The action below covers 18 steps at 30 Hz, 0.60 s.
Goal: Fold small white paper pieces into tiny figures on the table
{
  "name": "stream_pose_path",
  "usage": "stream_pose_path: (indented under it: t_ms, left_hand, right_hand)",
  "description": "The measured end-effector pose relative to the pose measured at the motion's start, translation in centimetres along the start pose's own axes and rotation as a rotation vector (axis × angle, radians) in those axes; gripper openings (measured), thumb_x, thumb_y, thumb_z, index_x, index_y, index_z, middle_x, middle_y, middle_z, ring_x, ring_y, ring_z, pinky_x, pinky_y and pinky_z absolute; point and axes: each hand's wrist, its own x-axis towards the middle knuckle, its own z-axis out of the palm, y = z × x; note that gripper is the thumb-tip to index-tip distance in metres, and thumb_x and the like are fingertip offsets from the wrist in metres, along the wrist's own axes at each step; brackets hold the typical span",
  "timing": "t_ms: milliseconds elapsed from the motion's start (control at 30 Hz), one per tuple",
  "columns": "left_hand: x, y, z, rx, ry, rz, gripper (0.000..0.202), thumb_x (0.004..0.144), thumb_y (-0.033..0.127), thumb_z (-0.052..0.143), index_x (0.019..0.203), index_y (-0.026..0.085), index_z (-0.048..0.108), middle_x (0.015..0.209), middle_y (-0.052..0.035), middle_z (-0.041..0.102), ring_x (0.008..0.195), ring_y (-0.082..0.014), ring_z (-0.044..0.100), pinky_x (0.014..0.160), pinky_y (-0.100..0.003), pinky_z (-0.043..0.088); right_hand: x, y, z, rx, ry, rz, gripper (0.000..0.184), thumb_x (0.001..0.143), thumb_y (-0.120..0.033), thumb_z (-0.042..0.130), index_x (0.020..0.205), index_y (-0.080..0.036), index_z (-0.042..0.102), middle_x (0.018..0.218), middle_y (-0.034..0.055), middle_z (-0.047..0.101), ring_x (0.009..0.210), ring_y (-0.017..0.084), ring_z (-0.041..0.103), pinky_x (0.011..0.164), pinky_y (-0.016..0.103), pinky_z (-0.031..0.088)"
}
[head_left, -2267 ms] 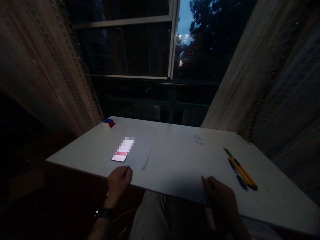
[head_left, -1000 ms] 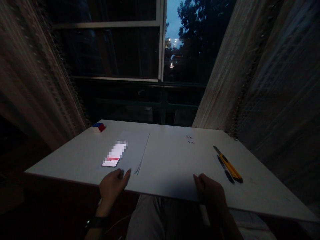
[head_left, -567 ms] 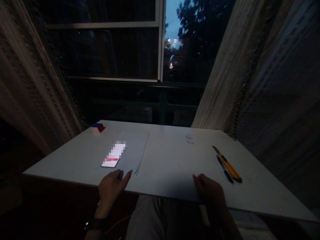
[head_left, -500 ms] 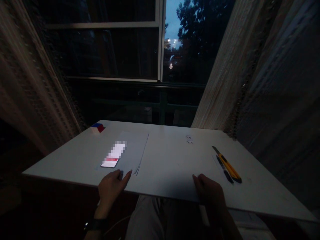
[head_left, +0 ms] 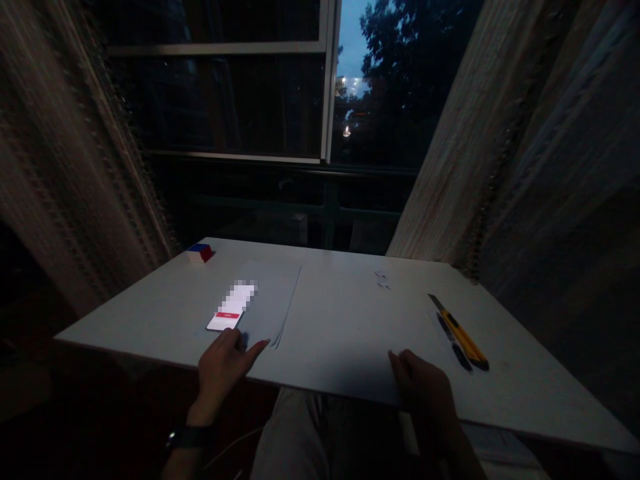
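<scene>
My left hand [head_left: 227, 360] rests at the table's near edge, fingers curled in and thumb stretched to the right; no held thing shows. Just beyond its knuckles lies a lit phone [head_left: 230, 321] with a red bar on its partly blurred screen. The phone sits on or against sheets of paper [head_left: 273, 293], whose near corner is close to my left thumb. My right hand [head_left: 423, 383], dim and in shadow, is closed at the same edge with nothing visible in it. To its right lie a yellow box cutter [head_left: 463, 335], blade out, and a dark pen [head_left: 454, 343].
The white table [head_left: 335, 320] spans the view below a dark window. A blue, red and white cube [head_left: 200, 253] stands at the far left. Small paper scraps [head_left: 383, 285] lie right of the middle. Curtains [head_left: 440, 153] hang on both sides.
The view has shifted slightly, so the table and the things on it appear a little further right. Both hands keep nearly the same pose; the phone's red bar shows more clearly.
</scene>
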Motion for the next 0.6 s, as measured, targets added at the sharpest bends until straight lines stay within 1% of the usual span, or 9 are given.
stream_pose_path:
  t_ms: [100, 200, 267, 333, 500, 600]
  left_hand:
    - [0.0, -0.7, 0.6, -0.080, 0.063, -0.015, 0.044, 0.064, 0.061, 0.054, 0.055, 0.021, 0.037, 0.054, 0.0020, 0.047, 0.052, -0.0122, 0.044, 0.050, -0.023, 0.027]
    - [0.0, -1.2, 1.1, -0.147, 0.144, -0.041, 0.042, 0.068, 0.056, 0.053, 0.054, 0.021, 0.036, 0.052, 0.0029, 0.045, 0.051, -0.0113, 0.042, 0.050, -0.023, 0.029]
    - [0.1, -1.3, 1.2, -0.169, 0.160, -0.058, 0.041, 0.071, 0.054, 0.050, 0.053, 0.020, 0.036, 0.051, 0.0031, 0.044, 0.050, -0.0110, 0.042, 0.051, -0.023, 0.030]
    - [0.2, -1.3, 1.0, -0.175, 0.127, -0.076, 0.041, 0.073, 0.054, 0.049, 0.053, 0.020, 0.036, 0.051, 0.0031, 0.045, 0.049, -0.0110, 0.042, 0.051, -0.024, 0.030]
    - [0.4, -0.4, 0.4, -0.123, -0.027, -0.087, 0.043, 0.069, 0.059, 0.050, 0.053, 0.020, 0.040, 0.052, 0.0025, 0.048, 0.050, -0.0123, 0.045, 0.050, -0.024, 0.028]
    - [0.2, 0.3, 0.2, -0.067, -0.056, -0.051, 0.043, 0.069, 0.060, 0.050, 0.054, 0.020, 0.042, 0.054, 0.0014, 0.049, 0.052, -0.0132, 0.045, 0.049, -0.024, 0.025]
  right_hand:
    - [0.0, -0.1, -0.1, 0.004, -0.015, 0.008, 0.040, 0.086, -0.047, 0.036, 0.061, -0.020, 0.049, 0.052, -0.0009, 0.056, 0.048, 0.012, 0.053, 0.049, 0.022, 0.026]
    - [0.0, -0.1, -0.1, 0.000, -0.015, 0.010, 0.040, 0.086, -0.048, 0.037, 0.061, -0.019, 0.049, 0.052, -0.0009, 0.056, 0.049, 0.012, 0.054, 0.049, 0.021, 0.026]
    - [-0.1, -0.1, -0.1, -0.005, -0.020, 0.012, 0.040, 0.086, -0.048, 0.037, 0.061, -0.019, 0.048, 0.052, -0.0010, 0.056, 0.048, 0.012, 0.053, 0.049, 0.022, 0.026]
    - [-0.1, -0.1, 0.0, -0.010, -0.021, 0.009, 0.040, 0.086, -0.047, 0.037, 0.061, -0.019, 0.049, 0.051, -0.0010, 0.056, 0.046, 0.011, 0.052, 0.048, 0.022, 0.025]
    - [-0.1, 0.1, 0.2, 0.007, 0.034, -0.015, 0.040, 0.086, -0.047, 0.037, 0.061, -0.019, 0.051, 0.051, -0.0006, 0.056, 0.045, 0.010, 0.051, 0.048, 0.021, 0.025]
    - [-0.1, 0.1, 0.1, 0.016, 0.025, -0.021, 0.041, 0.086, -0.047, 0.036, 0.060, -0.019, 0.051, 0.050, -0.0006, 0.054, 0.044, 0.010, 0.050, 0.048, 0.021, 0.025]
